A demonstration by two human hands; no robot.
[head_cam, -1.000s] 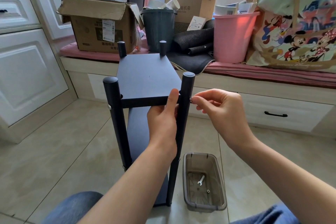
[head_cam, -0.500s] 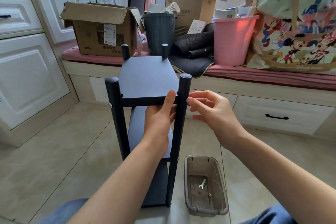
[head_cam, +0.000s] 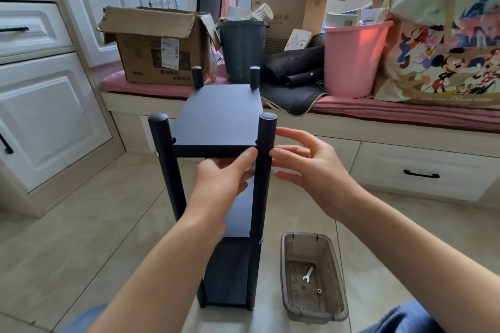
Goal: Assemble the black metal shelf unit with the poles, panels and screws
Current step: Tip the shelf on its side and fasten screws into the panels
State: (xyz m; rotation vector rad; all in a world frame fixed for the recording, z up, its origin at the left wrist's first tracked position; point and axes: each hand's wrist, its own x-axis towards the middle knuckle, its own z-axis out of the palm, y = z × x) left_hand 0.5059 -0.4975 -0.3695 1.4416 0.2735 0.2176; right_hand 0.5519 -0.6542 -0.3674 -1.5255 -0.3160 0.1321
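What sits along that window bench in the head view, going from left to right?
Brown cardboard box → dark green bin → rolled black mat → pink bucket → cartoon-print bag.

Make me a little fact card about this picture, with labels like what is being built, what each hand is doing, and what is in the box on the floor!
Being built: black shelf unit, standing upright on the tiled floor
Left hand: holds the front edge of the top panel, thumb beside the front right pole
Right hand: fingers spread at the right side of that pole, holding nothing visible
Screw seen: one on the front left pole
Floor box: brown plastic tray holding a small wrench and a nut
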